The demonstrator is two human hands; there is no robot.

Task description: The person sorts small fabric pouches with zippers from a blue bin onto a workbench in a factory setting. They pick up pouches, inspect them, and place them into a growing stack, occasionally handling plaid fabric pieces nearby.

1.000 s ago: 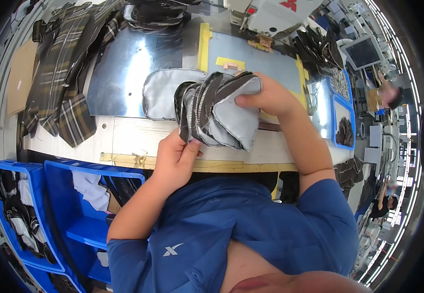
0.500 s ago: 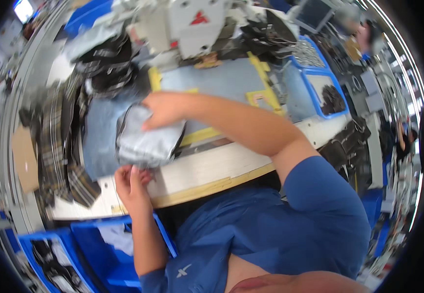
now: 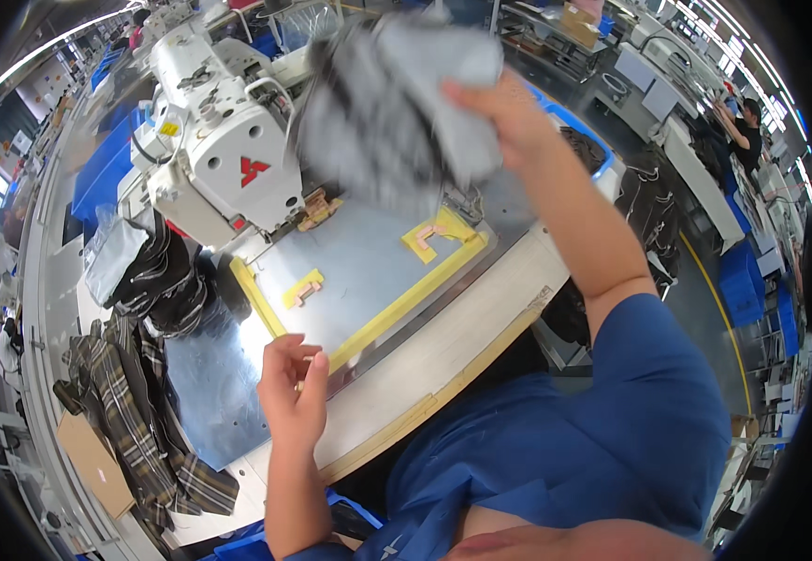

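My right hand [image 3: 515, 120] is closed on a bundle of grey and black fabric pieces [image 3: 378, 131], lifted in the air to the right of the white sewing machine head [image 3: 224, 168]. The bundle is smeared by motion and covers part of what lies behind it. By the near left corner of the shiny metal plate [image 3: 350, 280], my left hand [image 3: 296, 393] hovers with fingers loosely bent and apart, nothing visible in it. Yellow strips [image 3: 397, 323] edge the plate, and small pinkish blocks sit on yellow patches.
Plaid fabric [image 3: 135, 421] lies at the left beside a piece of cardboard [image 3: 95, 465]. A dark fabric pile [image 3: 167, 290] stands left of the machine. A blue-rimmed tray [image 3: 602, 154] is partly visible at the far right, with dark garments [image 3: 649, 206] beyond. A person [image 3: 747, 131] works in the background.
My right hand has carried the fabric bundle from the table's left side up to the far right. My left hand has come away from the bundle. The view has turned.
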